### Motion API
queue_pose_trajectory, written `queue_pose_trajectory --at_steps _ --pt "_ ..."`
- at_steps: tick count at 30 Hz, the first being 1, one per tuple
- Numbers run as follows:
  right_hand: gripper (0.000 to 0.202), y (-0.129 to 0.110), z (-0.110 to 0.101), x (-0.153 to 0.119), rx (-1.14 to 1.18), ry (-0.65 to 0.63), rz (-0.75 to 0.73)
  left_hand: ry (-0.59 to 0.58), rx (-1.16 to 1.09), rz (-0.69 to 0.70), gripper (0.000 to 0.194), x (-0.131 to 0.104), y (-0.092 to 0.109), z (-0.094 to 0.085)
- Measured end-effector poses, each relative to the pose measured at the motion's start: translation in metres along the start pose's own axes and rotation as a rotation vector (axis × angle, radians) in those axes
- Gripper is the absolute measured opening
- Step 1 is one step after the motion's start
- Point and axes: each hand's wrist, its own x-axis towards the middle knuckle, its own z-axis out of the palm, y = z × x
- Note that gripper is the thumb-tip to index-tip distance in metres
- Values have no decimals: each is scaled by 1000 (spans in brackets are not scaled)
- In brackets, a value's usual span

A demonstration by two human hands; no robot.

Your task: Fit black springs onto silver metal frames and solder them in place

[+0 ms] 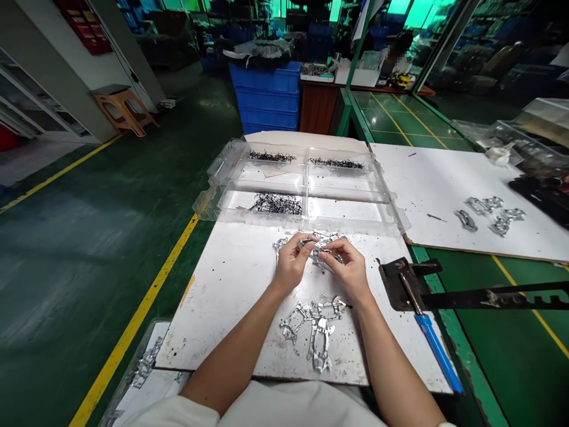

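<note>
My left hand (291, 264) is closed, its thumb and fingers pinching a small silvery metal piece (306, 241) above the white board. Close by on the right, my right hand (349, 267) is also closed, fingertips pinched near that piece; what lies between them is too small to make out. Beneath and behind both hands lie several silvery cast-metal frames (326, 237), partly hidden by my fingers. Nearer my body, between the forearms, more open metal frames (320, 344) rest on the board.
A clear divided plastic tray (306, 222) with black wiry bits (278, 204) stands at the board's far end. A blue-handled tool (438, 350) lies along the right edge beside a black metal bracket (493, 296). More metal frames (500, 224) sit on the right-hand board. Blue crates (267, 98) stand beyond.
</note>
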Motion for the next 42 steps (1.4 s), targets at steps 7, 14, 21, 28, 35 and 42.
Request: queue_pose_trajectory --at_steps 7,14,21,28,35,42 --pt "22 -1 -13 2 -158 -141 -69 -112 -13 32 28 0 3 -2" --pt "38 -2 -19 3 -195 -228 -16 -189 26 66 26 2 7 -3" --pt "45 -4 -21 4 -232 -295 62 -277 65 25 29 6 8 -9" --pt "50 -2 -16 0 -180 -295 66 -325 -8 -14 32 7 6 -11" --pt "48 -4 -12 -4 -232 -230 2 -289 -3 6 32 5 7 -11" --pt "41 5 -25 1 -346 -137 -98 -132 -75 -64 33 3 -1 1"
